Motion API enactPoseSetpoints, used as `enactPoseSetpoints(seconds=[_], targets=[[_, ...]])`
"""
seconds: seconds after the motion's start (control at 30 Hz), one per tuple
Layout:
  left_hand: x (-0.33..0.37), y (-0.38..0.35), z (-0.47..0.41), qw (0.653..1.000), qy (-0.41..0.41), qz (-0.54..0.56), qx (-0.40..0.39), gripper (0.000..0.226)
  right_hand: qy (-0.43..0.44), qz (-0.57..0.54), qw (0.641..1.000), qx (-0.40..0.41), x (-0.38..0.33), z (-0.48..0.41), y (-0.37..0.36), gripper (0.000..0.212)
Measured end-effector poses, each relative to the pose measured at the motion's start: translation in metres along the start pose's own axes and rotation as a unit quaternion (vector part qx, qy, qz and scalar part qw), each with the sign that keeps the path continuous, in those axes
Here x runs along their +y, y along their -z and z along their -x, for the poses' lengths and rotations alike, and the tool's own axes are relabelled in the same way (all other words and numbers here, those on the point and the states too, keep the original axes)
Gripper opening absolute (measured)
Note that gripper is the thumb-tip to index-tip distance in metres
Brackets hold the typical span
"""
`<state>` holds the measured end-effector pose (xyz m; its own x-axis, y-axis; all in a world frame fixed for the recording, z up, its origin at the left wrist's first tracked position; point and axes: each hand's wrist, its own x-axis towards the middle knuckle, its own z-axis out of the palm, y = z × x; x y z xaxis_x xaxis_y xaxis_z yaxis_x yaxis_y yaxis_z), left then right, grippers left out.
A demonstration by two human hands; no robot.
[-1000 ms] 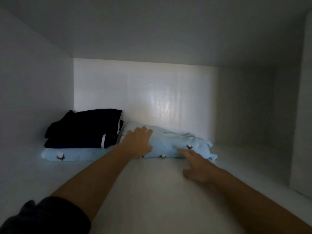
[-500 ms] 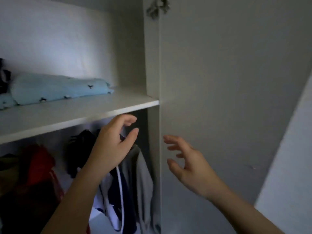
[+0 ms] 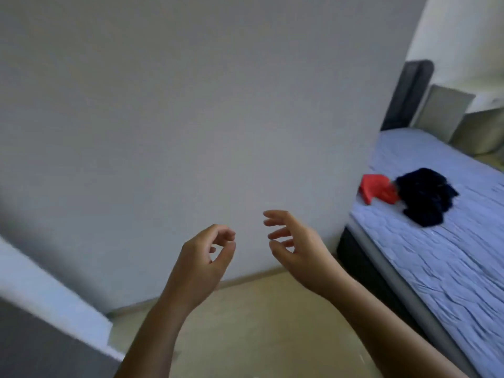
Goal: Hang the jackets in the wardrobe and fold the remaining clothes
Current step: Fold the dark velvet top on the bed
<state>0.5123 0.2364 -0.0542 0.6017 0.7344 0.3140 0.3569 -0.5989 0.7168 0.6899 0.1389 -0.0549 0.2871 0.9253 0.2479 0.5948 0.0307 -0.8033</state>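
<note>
Two garments lie in a heap on the bed (image 3: 447, 263) at the right: a red one (image 3: 377, 190) and, touching it, a dark navy one (image 3: 425, 199). My left hand (image 3: 204, 257) hovers in mid-air before a plain wall, fingers loosely curled, holding nothing. My right hand (image 3: 294, 241) is beside it, a little higher, fingers spread and relaxed, also holding nothing. Both hands are well left of the bed and far from the clothes. The wardrobe shelf is out of sight.
A white panel edge (image 3: 54, 304), probably the wardrobe door, juts in at the lower left. The bed has a lilac quilted cover and a dark headboard (image 3: 409, 91). A pale pillow (image 3: 441, 110) leans at the bed's head. Beige floor (image 3: 259, 323) lies below my hands.
My hands left the light blue folded garment on the wardrobe shelf and came down with nothing in them. The view swung right, away from the wardrobe, and the bed came into sight.
</note>
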Motion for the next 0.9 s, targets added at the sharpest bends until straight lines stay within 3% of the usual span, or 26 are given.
enactPoseSetpoints(seconds=[0.37,0.63,0.8,0.9], targets=[[0.071,-0.277,-0.230,0.955,-0.098,0.105,-0.259,0.014,-0.235,0.036,0.950,0.200,0.202,-0.030,0.209,0.038],[0.140,-0.446,-0.387,0.923,-0.125,0.141,-0.335,0.013,-0.341,0.029,0.894,0.288,0.328,-0.071,0.339,0.032],[0.156,-0.568,-0.437,0.910,-0.100,0.125,-0.383,0.010,-0.410,0.000,0.862,0.299,0.437,-0.072,0.405,0.029],[0.161,-0.644,-0.466,0.911,-0.037,0.141,-0.386,0.015,-0.434,-0.022,0.855,0.284,0.509,-0.087,0.443,0.028]])
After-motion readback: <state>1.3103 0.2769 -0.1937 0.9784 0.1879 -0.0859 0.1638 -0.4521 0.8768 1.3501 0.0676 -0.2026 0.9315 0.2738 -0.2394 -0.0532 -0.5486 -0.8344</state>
